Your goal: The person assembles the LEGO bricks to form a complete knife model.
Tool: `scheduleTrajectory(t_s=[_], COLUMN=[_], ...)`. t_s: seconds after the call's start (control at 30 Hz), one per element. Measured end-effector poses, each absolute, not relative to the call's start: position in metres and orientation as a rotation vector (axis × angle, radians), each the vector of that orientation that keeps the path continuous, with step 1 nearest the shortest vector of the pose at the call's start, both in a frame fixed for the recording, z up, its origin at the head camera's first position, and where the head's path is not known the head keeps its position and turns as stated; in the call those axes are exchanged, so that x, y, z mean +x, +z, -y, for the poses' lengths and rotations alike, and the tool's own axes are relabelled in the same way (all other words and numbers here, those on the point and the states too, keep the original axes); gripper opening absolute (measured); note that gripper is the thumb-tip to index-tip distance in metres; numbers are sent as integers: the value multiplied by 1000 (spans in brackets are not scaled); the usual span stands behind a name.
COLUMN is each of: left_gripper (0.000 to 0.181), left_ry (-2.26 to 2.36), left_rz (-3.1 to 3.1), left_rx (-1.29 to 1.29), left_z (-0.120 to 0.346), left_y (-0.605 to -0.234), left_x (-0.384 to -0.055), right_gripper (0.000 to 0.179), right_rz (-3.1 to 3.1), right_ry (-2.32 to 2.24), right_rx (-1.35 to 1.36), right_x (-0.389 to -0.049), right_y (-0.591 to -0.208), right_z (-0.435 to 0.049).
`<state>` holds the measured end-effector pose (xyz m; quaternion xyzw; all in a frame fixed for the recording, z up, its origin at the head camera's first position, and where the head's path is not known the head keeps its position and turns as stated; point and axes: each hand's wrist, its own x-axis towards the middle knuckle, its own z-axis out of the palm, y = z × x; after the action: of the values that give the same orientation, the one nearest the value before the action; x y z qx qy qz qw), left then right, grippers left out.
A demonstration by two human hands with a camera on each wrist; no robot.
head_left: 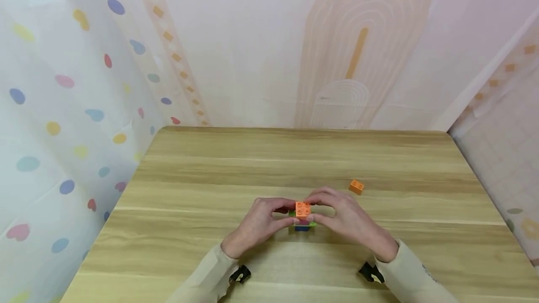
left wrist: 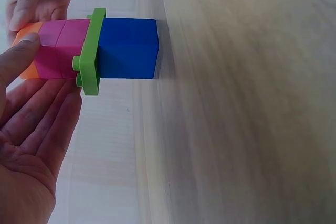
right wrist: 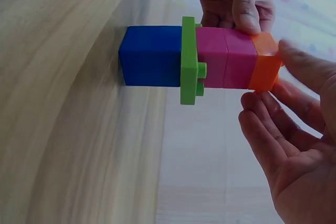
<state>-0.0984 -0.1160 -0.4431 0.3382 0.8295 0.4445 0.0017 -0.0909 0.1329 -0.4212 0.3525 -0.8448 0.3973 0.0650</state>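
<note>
A toy block tower stands upright on the table: a blue block at the bottom, a wider green plate over it, then pink blocks and an orange block on top. My left hand comes from the left and pinches the upper tower, its thumb along the pink and orange blocks and its fingers behind. From the right, my right hand pinches the orange block between thumb and fingers. Studs show on the green plate where it juts past the pink.
A loose orange block lies on the wooden table, behind and to the right of the tower. Black straps show at the sleeve cuffs. Patterned curtains hang behind the table and along its sides.
</note>
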Motion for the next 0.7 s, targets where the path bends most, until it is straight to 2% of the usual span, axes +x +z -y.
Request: scheduleTrajectory(t_s=[0.13,0.4,0.53,0.7], left_gripper=[28,28,29,32], left_ry=[1389,1395,1396,1369], left_rz=[-2597,-2601,-2598,-2625], left_rx=[1042,1032,1029,1007], left_z=[119,120,120,120], left_y=[-443,-444,-444,-444], left_x=[-96,-96,-95,-94], right_gripper=[28,27,31,45], right_rz=[2523,2474,2530,2640], right_ry=[1239,1232,1189,1127], right_rx=[1098,1143,1121,1064], right_x=[-90,-90,-90,-92], right_y=[-423,-423,-422,-414], right_z=[-130,-129,-132,-143])
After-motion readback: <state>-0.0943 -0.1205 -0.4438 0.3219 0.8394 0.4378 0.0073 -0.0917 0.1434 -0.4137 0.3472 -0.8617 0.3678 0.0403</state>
